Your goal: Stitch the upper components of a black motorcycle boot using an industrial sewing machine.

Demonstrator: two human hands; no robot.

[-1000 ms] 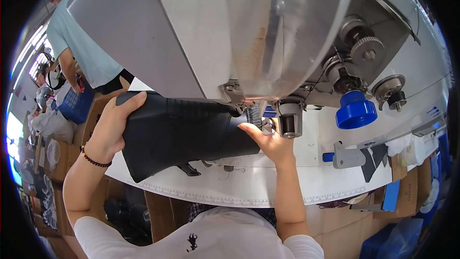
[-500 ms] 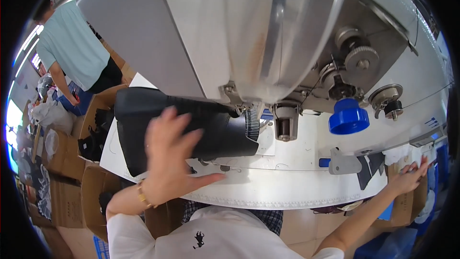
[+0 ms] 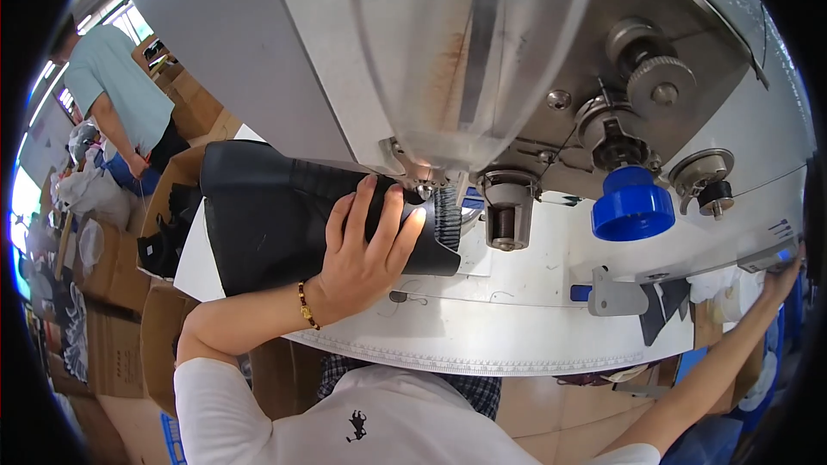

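Beneath the sewing machine's (image 3: 215, 52) needle area lies a black leather-like piece (image 3: 258, 224), smooth with a gathered, ribbed part (image 3: 448, 220) near its right end. It could be a boot upper. My left hand (image 3: 366, 245) rests on top of this piece, palm down and fingers spread, just left of the presser foot (image 3: 424, 191). At the far right, my right hand (image 3: 782, 280) reaches up against the machine's end, beside a small grey control box (image 3: 769, 254). Its fingers are mostly hidden at the dark rim.
A blue knob (image 3: 633, 204) and metal thread tensioners (image 3: 663, 86) hang from the machine. The white table (image 3: 482, 340) has a ruler strip along its front. Cardboard boxes (image 3: 112, 344) with black pieces stand left. Behind them stands a person (image 3: 121, 90). Black scraps (image 3: 663, 310) hang right.
My left hand has come down and right onto the black piece. My right hand has moved up and outward to the control box. The view has shifted slightly.
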